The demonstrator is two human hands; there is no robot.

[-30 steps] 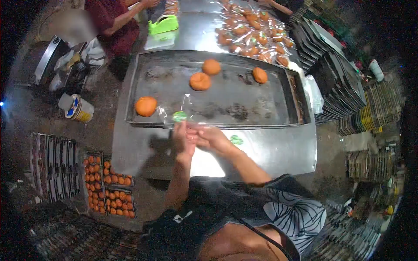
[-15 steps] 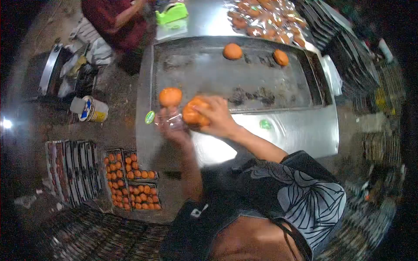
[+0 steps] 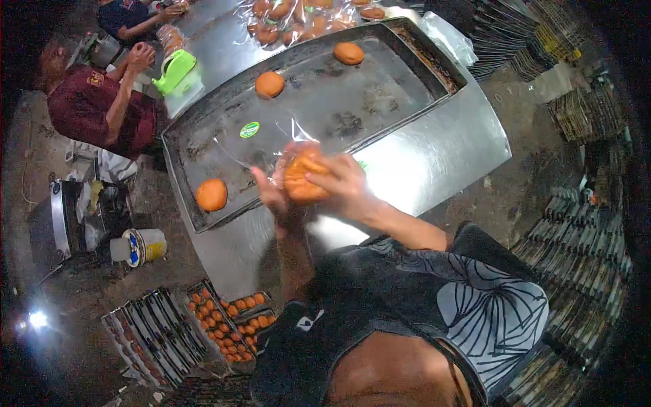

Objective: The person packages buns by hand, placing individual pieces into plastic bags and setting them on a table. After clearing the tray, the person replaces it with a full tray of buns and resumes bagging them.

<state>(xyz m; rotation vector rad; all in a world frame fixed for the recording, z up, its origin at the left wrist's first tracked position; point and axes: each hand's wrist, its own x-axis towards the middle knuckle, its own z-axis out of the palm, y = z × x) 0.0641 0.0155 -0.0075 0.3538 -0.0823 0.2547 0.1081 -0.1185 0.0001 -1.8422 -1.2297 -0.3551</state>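
Observation:
My right hand [image 3: 347, 186] grips golden-brown buns [image 3: 305, 178], their sides pressed together, over the front edge of the baking tray [image 3: 426, 102]. Close against them on the left, my left hand [image 3: 272, 197] holds a clear plastic bag [image 3: 296, 130], its thumb raised. The bag spreads out over the tray, and a green oval label [image 3: 249, 129] shows beyond the fingers. Part of the buns is at the bag's mouth, and motion blurs this spot. Three loose buns lie on the tray: one at the left corner [image 3: 211, 195], one at the back [image 3: 269, 85], one farther right [image 3: 348, 53].
Bagged buns [image 3: 298, 27] cover the table's far end. A green tape dispenser [image 3: 178, 70] stands beyond the tray's left side, near a person in maroon [image 3: 95, 102] and another person behind. Trays of buns [image 3: 220, 325] are low at left; a white bucket [image 3: 146, 245] stands nearby.
The view has turned, so the table appears tilted. The buns in my right hand have come against the bag's mouth, and the bag now extends out over the tray.

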